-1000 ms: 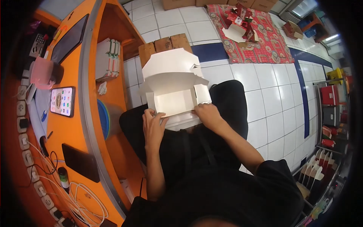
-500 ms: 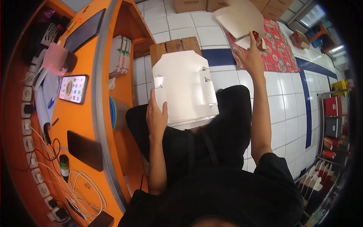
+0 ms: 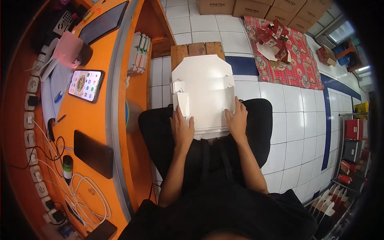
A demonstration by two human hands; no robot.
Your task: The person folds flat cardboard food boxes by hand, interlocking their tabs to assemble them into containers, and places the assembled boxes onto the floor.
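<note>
A white cardboard box blank with cut corners and side flaps lies in front of me, on what looks like a stack of similar sheets. Beneath it, the far end of a wooden bench shows between my knees. My left hand grips the blank's near left side, thumb on top, by a raised flap. On the opposite edge, my right hand has its thumb inside and its fingers outside the right flap. Several red and white cardboard pieces lie in a loose pile on the red patterned mat.
An orange desk on the left carries a lit phone, a tablet, a dark flat device and white cables. Brown cartons stand at the back. A metal rack is on the right.
My right hand has come down from the far right to the blank's right edge. The cardboard piece near that hand is now on the mat pile. The blank's side flaps stand more raised.
</note>
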